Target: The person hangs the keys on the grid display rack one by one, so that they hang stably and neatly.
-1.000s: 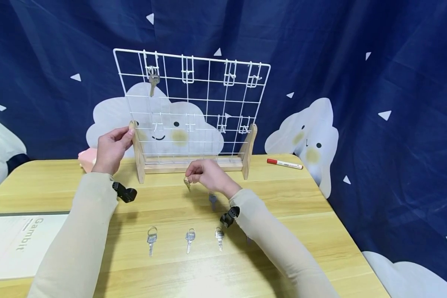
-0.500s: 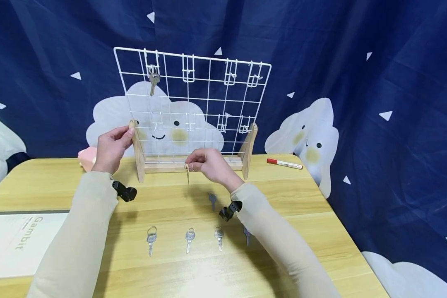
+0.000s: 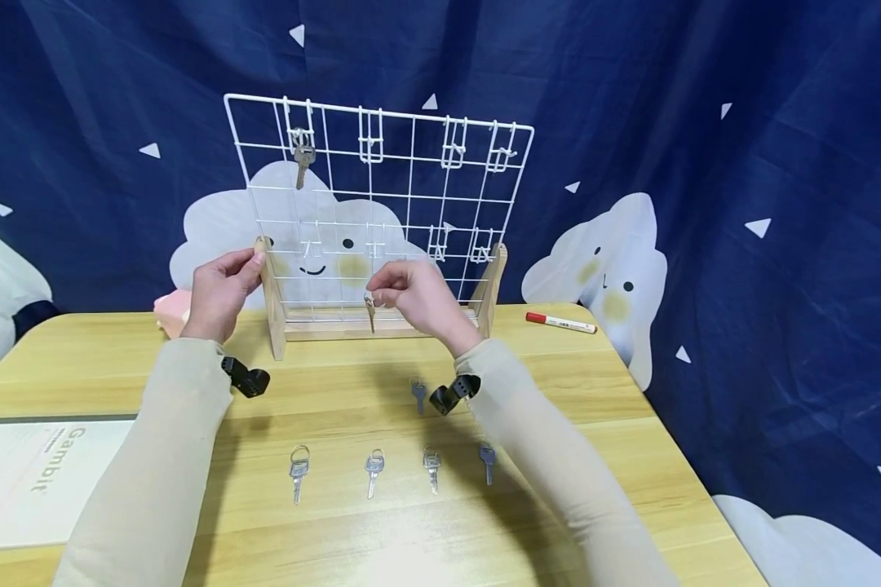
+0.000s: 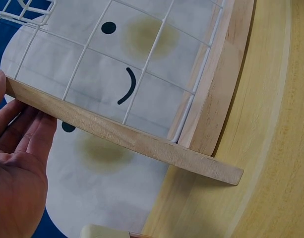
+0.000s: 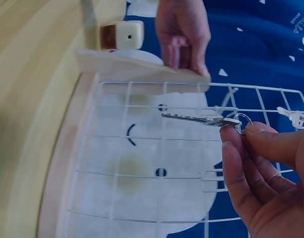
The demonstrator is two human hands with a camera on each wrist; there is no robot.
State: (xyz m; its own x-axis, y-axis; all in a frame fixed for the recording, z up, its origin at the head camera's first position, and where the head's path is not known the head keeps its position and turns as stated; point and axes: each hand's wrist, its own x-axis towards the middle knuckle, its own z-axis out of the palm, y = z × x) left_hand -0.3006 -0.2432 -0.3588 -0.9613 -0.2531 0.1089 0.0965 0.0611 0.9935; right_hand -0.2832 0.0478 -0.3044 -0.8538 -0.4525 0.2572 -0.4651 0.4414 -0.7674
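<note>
My right hand [image 3: 420, 300] pinches the ring of a key [image 3: 370, 312] between thumb and fingers, the blade hanging down before the lower part of a white wire grid [image 3: 409, 196]. In the right wrist view this key [image 5: 196, 118] shows its toothed blade and round ring. My left hand [image 3: 222, 295] grips the top of the grid's left wooden upright [image 3: 272, 310], thumb on one side and fingers on the other in the left wrist view. Another key [image 3: 303, 163] hangs from the upper left hook. Several wire hooks [image 3: 370, 149] sit in two rows on the grid.
Several ringed keys lie on the wooden table [image 3: 338, 538]: one key [image 3: 418, 395] behind a front row with a key [image 3: 298, 473] at its left. A red-capped marker [image 3: 561, 323] lies right, a notebook [image 3: 44, 489] left. A pink object [image 3: 171, 312] stands behind my left hand.
My right hand has risen with the key, from just above the table to in front of the grid's lower part. The left hand has stayed on the upright.
</note>
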